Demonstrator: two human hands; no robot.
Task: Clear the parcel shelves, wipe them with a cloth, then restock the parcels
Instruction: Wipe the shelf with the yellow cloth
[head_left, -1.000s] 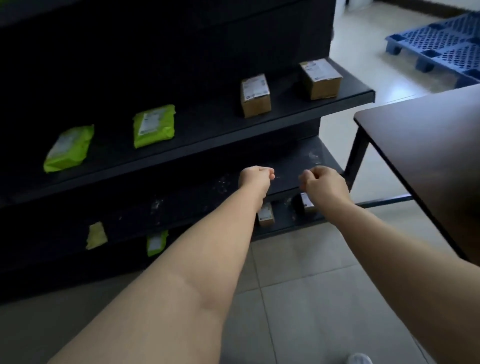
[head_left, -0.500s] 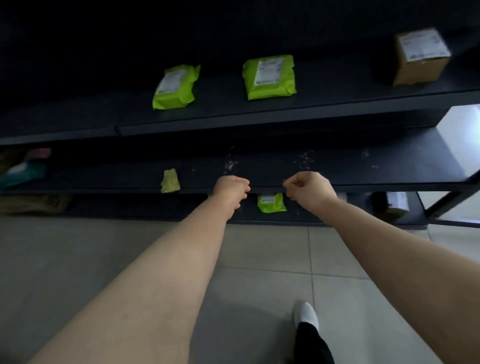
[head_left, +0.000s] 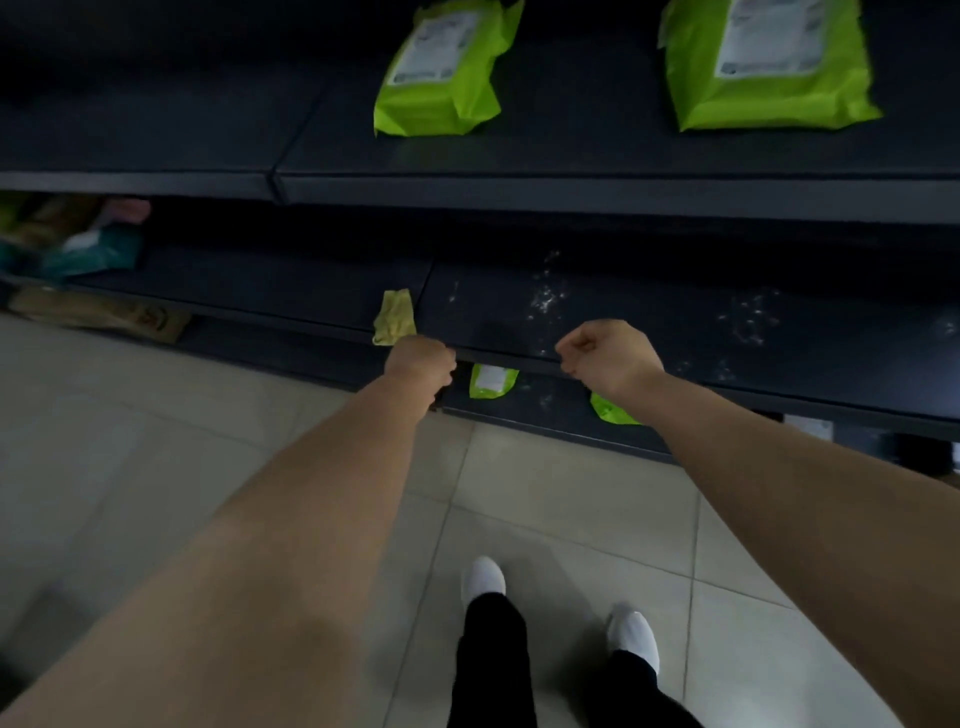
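fingers (head_left: 448, 365) of left hand (head_left: 418, 359) just beside cloth (head_left: 396, 321)

The two green parcels, one (head_left: 441, 104) left and one (head_left: 769, 98) right, were cut off by the top edge, their label print too blurred to read. Below, a small green parcel (head_left: 492, 381) showed only partly under the middle shelf (head_left: 675, 332), and another (head_left: 610, 410) was mostly hidden behind the right hand's (head_left: 608, 356) wrist. A pile of packets (head_left: 88, 249) at the left edge was dim, blurred and cropped. Whether the left hand (head_left: 418, 364) touched the yellow cloth (head_left: 397, 319) could not be told.
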